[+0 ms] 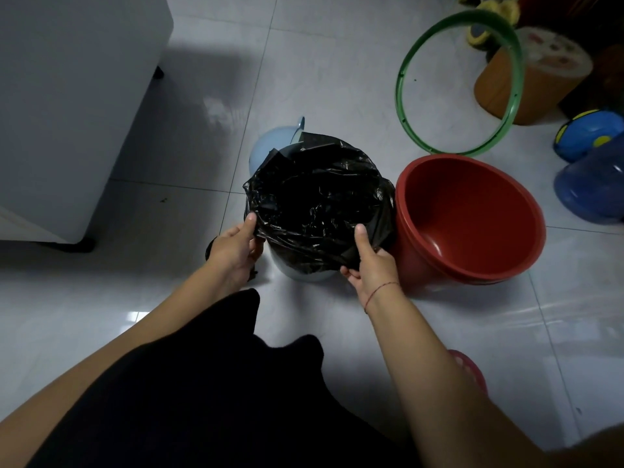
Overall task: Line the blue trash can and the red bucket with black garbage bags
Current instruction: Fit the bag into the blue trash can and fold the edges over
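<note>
A pale blue trash can (297, 274) stands on the tiled floor, its lid (270, 143) flipped open behind it. A black garbage bag (317, 204) is spread over its mouth and folded down over the rim. My left hand (236, 248) grips the bag's edge on the near left side. My right hand (371, 261) pinches the bag's edge at the near right, thumb on top. Right beside the can sits the red bucket (472, 224), tilted, with nothing inside it.
A white appliance (67, 96) stands at the left. A green hoop (459, 86) leans on an orange stool (530, 82) at the back right. Blue plastic containers (594, 177) sit at the far right. My dark-clad knee and a pink slipper (469, 369) are near the bottom.
</note>
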